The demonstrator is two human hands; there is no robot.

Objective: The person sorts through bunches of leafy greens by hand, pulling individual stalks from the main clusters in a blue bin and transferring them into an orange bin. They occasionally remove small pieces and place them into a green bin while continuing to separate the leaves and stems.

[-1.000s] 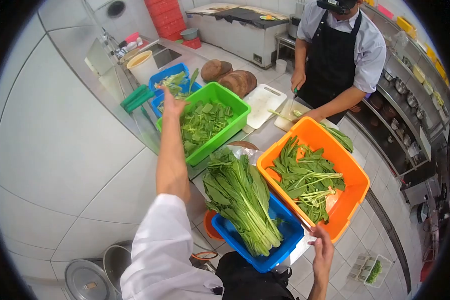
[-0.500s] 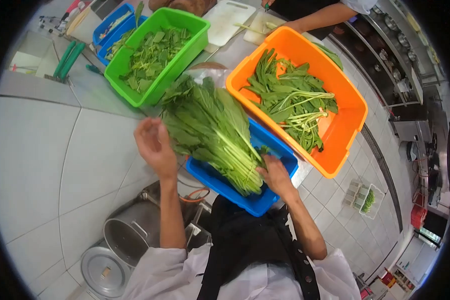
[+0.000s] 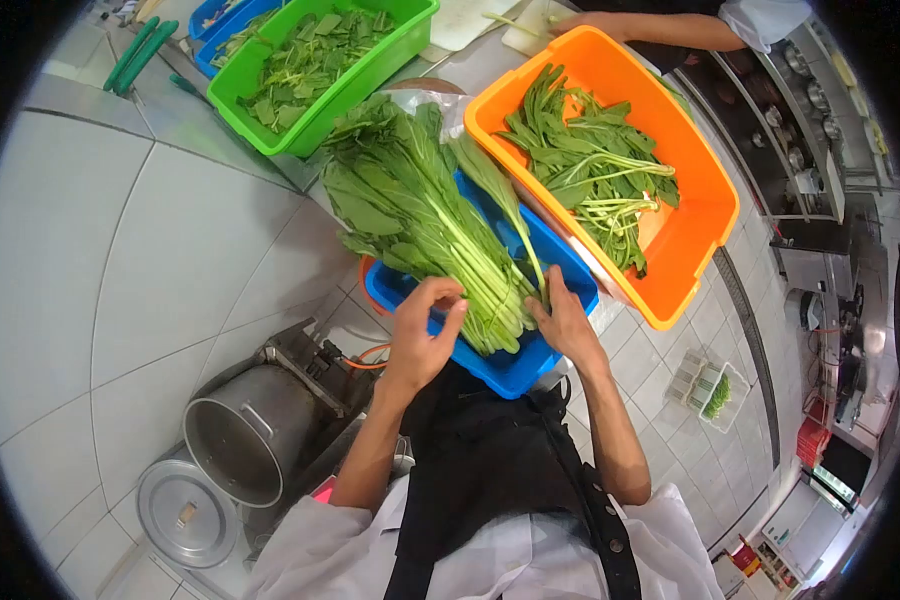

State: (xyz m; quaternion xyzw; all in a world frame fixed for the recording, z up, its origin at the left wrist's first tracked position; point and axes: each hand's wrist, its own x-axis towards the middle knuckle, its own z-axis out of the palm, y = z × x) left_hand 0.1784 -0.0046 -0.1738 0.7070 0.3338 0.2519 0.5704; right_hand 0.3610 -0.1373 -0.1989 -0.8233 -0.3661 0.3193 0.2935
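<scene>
A large bunch of leafy greens [image 3: 425, 220] lies across the blue basin [image 3: 515, 378], leaves toward the upper left and pale stems toward me. My right hand [image 3: 567, 318] pinches the lower end of a single leafy stalk [image 3: 510, 205], which stands apart from the bunch on its right side. At the left edge of the stems is my left hand [image 3: 427, 335], its thumb and fingers curved and apart, with nothing visible between them. Beyond the basin, the orange tub [image 3: 708, 235] holds more loose leaves and stems [image 3: 600, 165].
A green tub [image 3: 320, 125] of cut leaves stands at the upper left, blue containers behind it. Another person's arm [image 3: 670, 30] reaches in near a cutting board [image 3: 530, 30]. A metal pot [image 3: 235, 435] and its lid [image 3: 185, 510] are at lower left. A crate [image 3: 710, 390] sits on the floor.
My left hand has come down and right, from beside the leaves to the stems. One stalk has separated from the bunch in my right hand. The whole view has shifted slightly.
</scene>
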